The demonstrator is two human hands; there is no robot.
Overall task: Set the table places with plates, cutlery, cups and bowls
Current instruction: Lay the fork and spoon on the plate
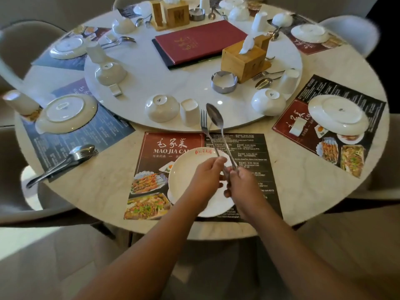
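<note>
Above the near plate (190,169) on the bench (303,176), the left hand (205,176) grips the fork (204,126); the right hand (242,182) grips the spoon (215,116).

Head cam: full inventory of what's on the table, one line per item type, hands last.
Table: one, round, pale marble, with a raised turntable in the middle.
Placemats: at least five printed menu mats, around the rim.
Plates: five in view, white; nearest upright, the others upside down.
Bowls: about seven, white, upside down, on the turntable.
Cups: several, white, upside down.
Menu folder: one, red, centre.
Tissue boxes: two, wooden.
Ashtrays: two, metal.
Loose cutlery: steel sets beside several places.
Fork: one, held by left hand.
Spoon: one, held by right hand.
</note>
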